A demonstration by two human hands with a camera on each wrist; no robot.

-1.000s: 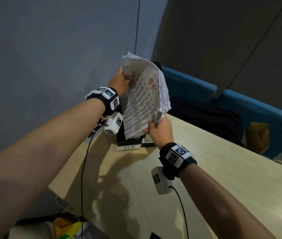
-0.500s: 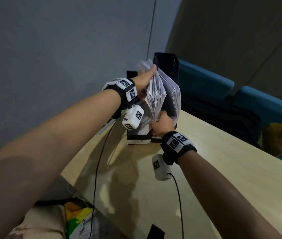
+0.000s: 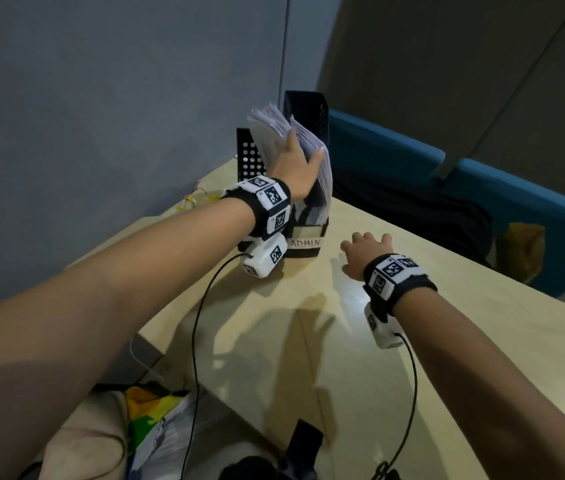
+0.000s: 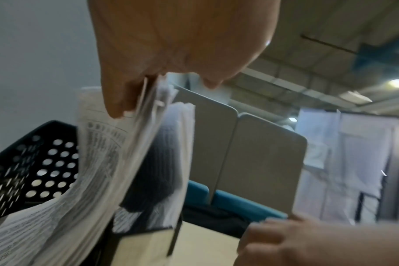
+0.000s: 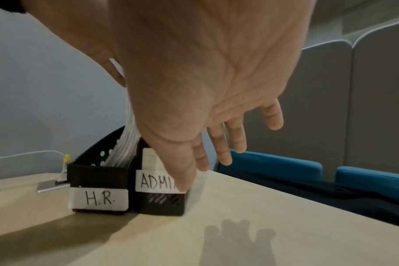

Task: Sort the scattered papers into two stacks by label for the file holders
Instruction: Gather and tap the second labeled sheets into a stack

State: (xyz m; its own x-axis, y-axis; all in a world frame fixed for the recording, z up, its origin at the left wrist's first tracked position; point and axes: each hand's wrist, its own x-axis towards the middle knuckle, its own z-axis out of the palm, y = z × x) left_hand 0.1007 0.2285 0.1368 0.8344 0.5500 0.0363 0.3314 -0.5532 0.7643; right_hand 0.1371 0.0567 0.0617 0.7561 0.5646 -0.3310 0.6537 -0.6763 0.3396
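A: Nearest, what's the right hand [image 3: 366, 252] doing?

B: Fingers spread, holding nothing, low over the table [image 3: 412, 341] just right of the ADMIN holder [image 5: 159, 196]

A: And the papers [image 3: 276, 135]?

B: Standing on end, long edge upright, in the H.R. holder [image 5: 98, 187], leaning right. The left hand [image 3: 291, 164] is on them, fingers over the top edge, thumb behind, pinching the sheaf

A: Beyond?

B: A grey wall [image 3: 118, 81], blue seats [image 3: 482, 188]

My black file holders [image 5: 98, 172] are dotted with round holes and wear white labels lettered in black, the papers [image 4: 98, 172] are white with dark print, on my pale beige table [image 3: 360, 358].
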